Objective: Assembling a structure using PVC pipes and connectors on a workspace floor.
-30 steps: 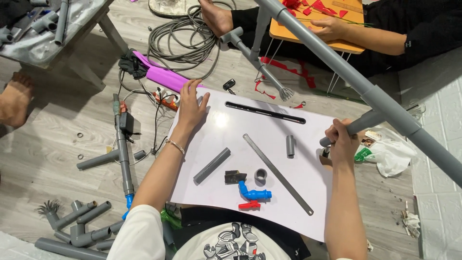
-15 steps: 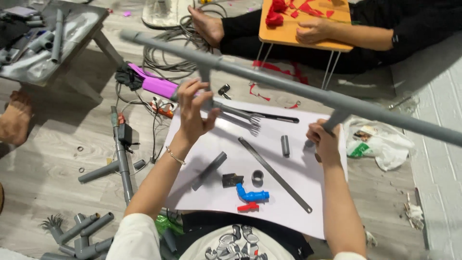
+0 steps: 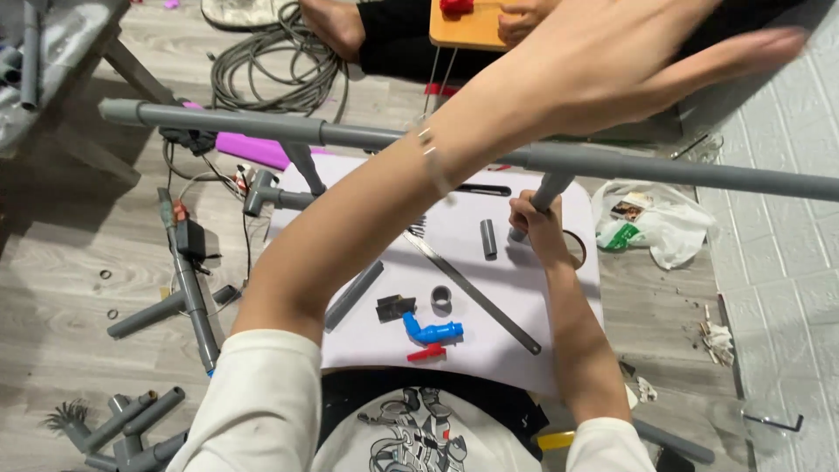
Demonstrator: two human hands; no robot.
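Lifting off pipe frame [image 3: 262, 127], left hand [image 3: 629, 61] now raised twd camera.

Single head view — looks steeply down, close above white board [image 3: 454, 350] on wooden floor [image 3: 70, 262].

A long grey pipe frame [image 3: 262, 127] is held level above the white surface [image 3: 454, 345], spanning the view. A short downward branch [image 3: 549, 188] near its middle is gripped from below.
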